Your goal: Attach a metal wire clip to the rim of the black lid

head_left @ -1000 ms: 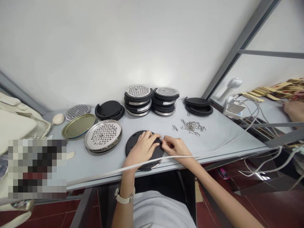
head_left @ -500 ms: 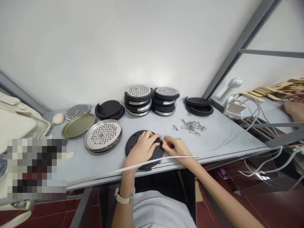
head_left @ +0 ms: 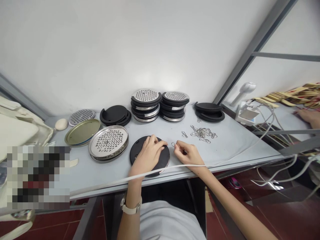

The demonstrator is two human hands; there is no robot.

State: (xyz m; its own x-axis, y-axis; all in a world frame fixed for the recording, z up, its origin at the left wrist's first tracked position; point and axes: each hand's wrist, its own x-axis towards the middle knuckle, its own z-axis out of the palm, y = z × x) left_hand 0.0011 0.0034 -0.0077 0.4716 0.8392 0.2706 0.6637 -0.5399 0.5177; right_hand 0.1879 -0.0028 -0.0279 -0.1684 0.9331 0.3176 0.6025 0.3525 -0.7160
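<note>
A round black disc [head_left: 163, 156] with a metal rim at its right edge lies near the front of the table. My left hand [head_left: 149, 153] rests flat over its top, fingers stretched, covering much of the disc. Just right of the disc, my right hand [head_left: 186, 154] pinches a small metal wire clip [head_left: 172, 144], whose looped end sticks out toward the disc without touching it. Behind that hand lies a pile of similar wire clips [head_left: 202, 132], with a few set apart from it.
Two stacks of black discs and perforated metal grater plates [head_left: 146, 96] stand by the wall. More black discs [head_left: 209, 111], a grater plate [head_left: 108, 141] and gold lids [head_left: 83, 131] lie around. A white cable [head_left: 160, 170] crosses before my wrists. Another person's hand [head_left: 310, 116] is far right.
My right hand has drawn slightly away from the disc's edge, and the wire clip now shows in its fingertips. The disc has shifted a little left under my left hand.
</note>
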